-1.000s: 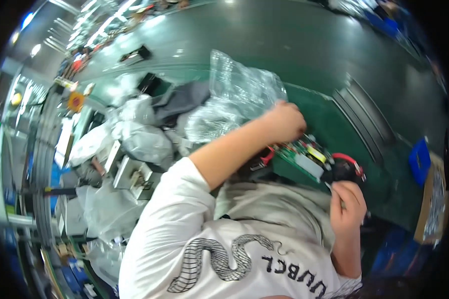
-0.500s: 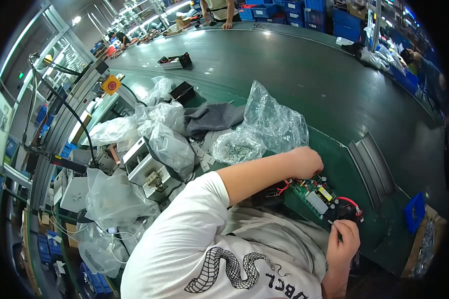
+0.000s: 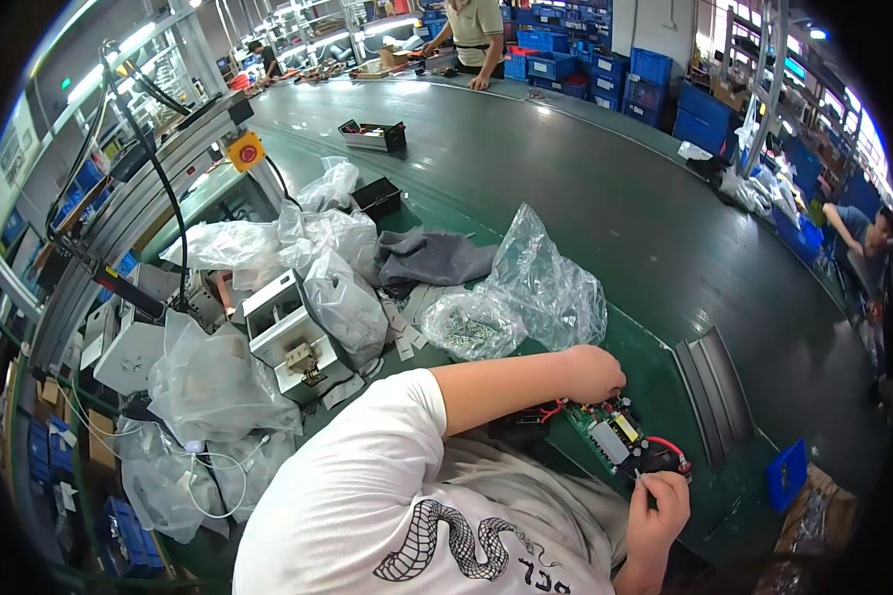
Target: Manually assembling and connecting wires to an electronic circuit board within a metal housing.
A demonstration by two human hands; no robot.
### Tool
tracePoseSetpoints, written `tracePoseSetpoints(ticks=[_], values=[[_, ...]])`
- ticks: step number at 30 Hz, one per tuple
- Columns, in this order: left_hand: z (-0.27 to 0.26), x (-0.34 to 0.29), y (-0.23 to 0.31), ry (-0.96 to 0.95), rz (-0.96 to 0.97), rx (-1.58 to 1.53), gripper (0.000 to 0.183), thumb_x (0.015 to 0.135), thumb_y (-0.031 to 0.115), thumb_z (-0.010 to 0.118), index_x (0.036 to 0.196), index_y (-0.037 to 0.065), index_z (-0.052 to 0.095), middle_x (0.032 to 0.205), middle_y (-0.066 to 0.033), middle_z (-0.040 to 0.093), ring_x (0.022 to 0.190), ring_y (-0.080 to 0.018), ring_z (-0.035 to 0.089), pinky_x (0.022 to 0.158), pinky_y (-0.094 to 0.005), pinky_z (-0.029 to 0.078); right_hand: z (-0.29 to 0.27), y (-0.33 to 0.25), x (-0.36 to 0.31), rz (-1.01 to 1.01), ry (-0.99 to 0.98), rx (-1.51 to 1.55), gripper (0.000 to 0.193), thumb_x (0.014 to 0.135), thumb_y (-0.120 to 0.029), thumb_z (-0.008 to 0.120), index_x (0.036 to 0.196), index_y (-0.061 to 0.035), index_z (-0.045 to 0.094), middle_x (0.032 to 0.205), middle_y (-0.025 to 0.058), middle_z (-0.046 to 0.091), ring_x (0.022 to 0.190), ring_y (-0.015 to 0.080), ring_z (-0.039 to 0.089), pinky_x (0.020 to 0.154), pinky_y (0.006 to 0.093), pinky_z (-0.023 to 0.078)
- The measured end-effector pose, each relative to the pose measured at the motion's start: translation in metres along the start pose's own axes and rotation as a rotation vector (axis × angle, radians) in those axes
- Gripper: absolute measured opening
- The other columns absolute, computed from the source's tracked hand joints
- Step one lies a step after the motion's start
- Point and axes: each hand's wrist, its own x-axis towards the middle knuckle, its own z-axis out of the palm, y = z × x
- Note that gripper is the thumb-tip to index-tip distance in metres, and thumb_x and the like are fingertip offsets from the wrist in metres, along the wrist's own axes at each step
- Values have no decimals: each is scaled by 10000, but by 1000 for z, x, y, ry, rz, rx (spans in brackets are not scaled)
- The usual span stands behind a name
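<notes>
A green circuit board (image 3: 601,437) with many parts and thick red wires lies on the green bench in front of me. My left hand (image 3: 593,375) reaches across to its far end, curled with the fingertips hidden, so what it grips cannot be made out. At the near end, next to a black round part (image 3: 662,456) and a red wire loop (image 3: 671,446), my right hand (image 3: 662,504) is pinched closed. Something small and pale shows at its fingertips, too small to name. A dark part (image 3: 519,421) with red leads sits partly hidden under my left forearm.
Clear plastic bags, one holding small screws (image 3: 473,325), lie beyond my left arm, beside a grey cloth (image 3: 435,258). An open metal housing (image 3: 298,337) stands left. Grey curved metal profiles (image 3: 714,397) and a blue bin (image 3: 787,476) are right. A dark conveyor (image 3: 605,169) runs behind.
The whole view has shifted, with the far background showing more. Both hands stay at the same ends of the circuit board, with only slight finger movement visible.
</notes>
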Motion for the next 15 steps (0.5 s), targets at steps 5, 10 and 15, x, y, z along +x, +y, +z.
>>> tracePoseSetpoints(ticks=[5,10,15], values=[[1,-19,3,396,190,58,211,919,241,613,980,66,715,997,-135,706,1016,-348,672,874,-480,539,4,-2,6,-17,3,-80,152,760,83,738,890,10,708,897,125,651,775,279,660,685,357,545],[-21,-66,51,418,402,-624,172,874,171,700,986,45,730,960,-141,710,952,-348,675,837,-437,542,15,-5,20,-12,-44,-95,144,742,73,743,866,14,697,837,143,641,760,312,656,659,373,534],[-11,-73,44,295,397,-743,139,885,127,725,966,14,721,948,-157,697,900,-355,681,781,-433,536,23,4,32,71,-113,-55,163,707,48,791,805,-3,671,834,143,670,722,289,665,624,350,525]])
